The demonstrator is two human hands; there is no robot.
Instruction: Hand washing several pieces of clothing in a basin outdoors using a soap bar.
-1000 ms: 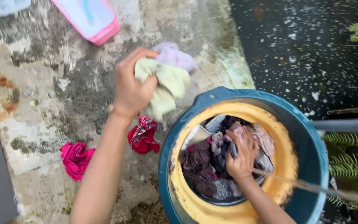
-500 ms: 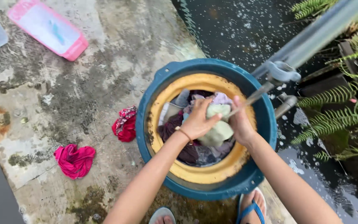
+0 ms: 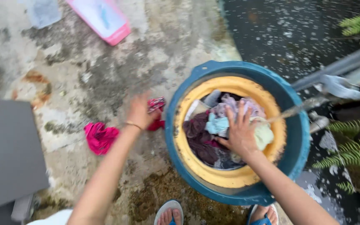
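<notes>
A yellow basin (image 3: 196, 160) sits inside a blue tub (image 3: 293, 137) and holds several wet clothes (image 3: 203, 137). My right hand (image 3: 240, 134) lies flat on them with fingers spread, next to a pale green cloth (image 3: 265, 136). A thin stream of water (image 3: 296, 109) runs from a tap (image 3: 340, 85) into the basin. My left hand (image 3: 139, 111) is blurred, out over the concrete left of the tub, right at a red patterned cloth (image 3: 157, 105). Whether it grips that cloth is unclear.
A pink cloth (image 3: 101, 137) lies on the stained concrete floor (image 3: 105, 79). A pink tray (image 3: 105, 18) is at the top. A grey board (image 3: 9, 154) fills the left edge. Dark water (image 3: 296, 33) and ferns (image 3: 355, 152) border the right. My sandalled feet (image 3: 169, 214) are below the tub.
My left hand has let go of the pale green cloth, which now lies in the basin, and has swung left to the red cloth. My right hand now presses flat on the clothes.
</notes>
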